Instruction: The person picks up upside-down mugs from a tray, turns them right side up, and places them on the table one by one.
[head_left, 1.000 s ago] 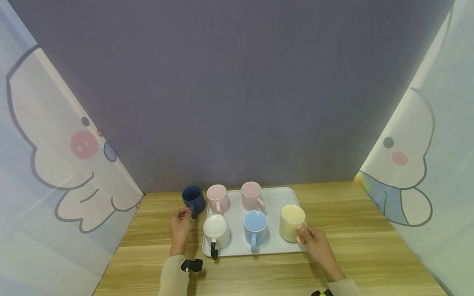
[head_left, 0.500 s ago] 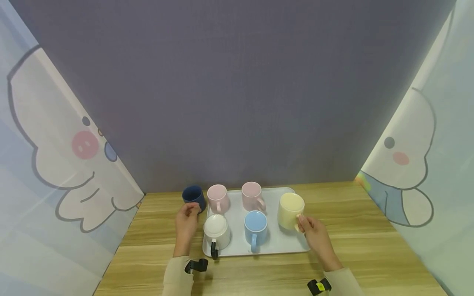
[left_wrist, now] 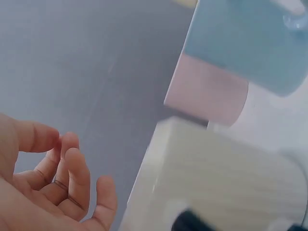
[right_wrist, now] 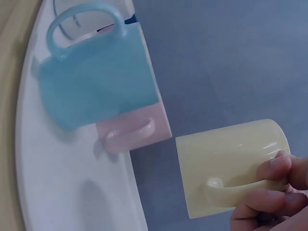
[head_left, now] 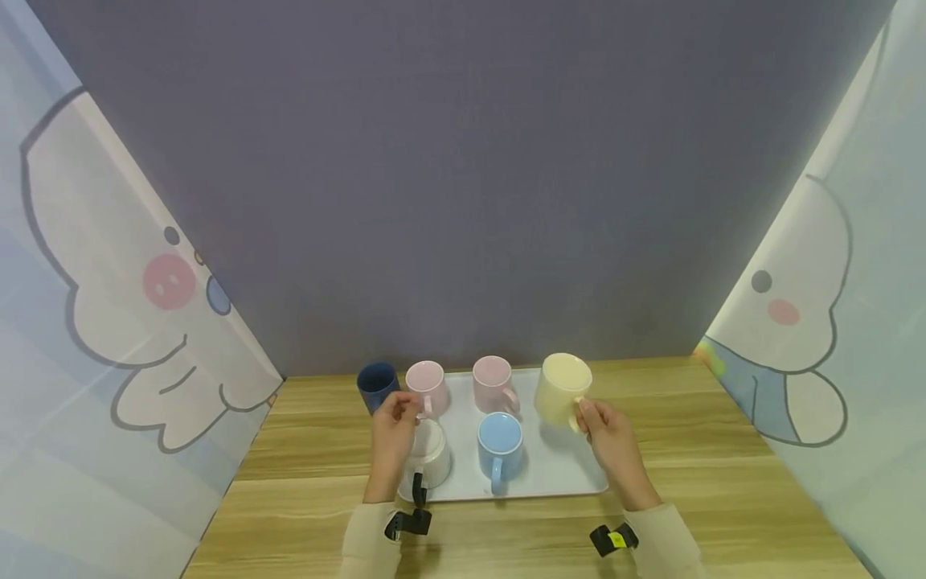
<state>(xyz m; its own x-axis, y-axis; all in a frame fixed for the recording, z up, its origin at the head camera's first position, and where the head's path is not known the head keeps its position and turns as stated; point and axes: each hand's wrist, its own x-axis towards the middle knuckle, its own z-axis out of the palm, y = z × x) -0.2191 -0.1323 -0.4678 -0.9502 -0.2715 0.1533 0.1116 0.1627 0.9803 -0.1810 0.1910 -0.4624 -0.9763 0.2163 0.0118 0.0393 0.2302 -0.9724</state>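
Note:
My right hand (head_left: pixel 613 446) pinches the handle of a pale yellow mug (head_left: pixel 559 392). In the right wrist view the yellow mug (right_wrist: pixel 221 159) hangs apart from the white tray (right_wrist: pixel 38 192), thumb and fingers around its handle. My left hand (head_left: pixel 392 430), fingers loosely curled and holding nothing, hovers over the tray's left side. It partly covers a white mug with a black handle (head_left: pixel 434 465) and is close to a pink mug (head_left: pixel 425 379). In the left wrist view the left hand (left_wrist: pixel 53 178) is clear of the white mug (left_wrist: pixel 221 178).
On the tray (head_left: pixel 553 482) also stand a light blue mug (head_left: pixel 499 441) and a second pink mug (head_left: pixel 492 388). A navy mug (head_left: pixel 376 384) is on the wooden table (head_left: pixel 304 458), left of the tray. A grey panel (head_left: pixel 463 201) rises behind.
My right hand has raised the yellow mug from the tray, upward and slightly left. My left hand has left the navy mug's handle and moved right, over the white mug.

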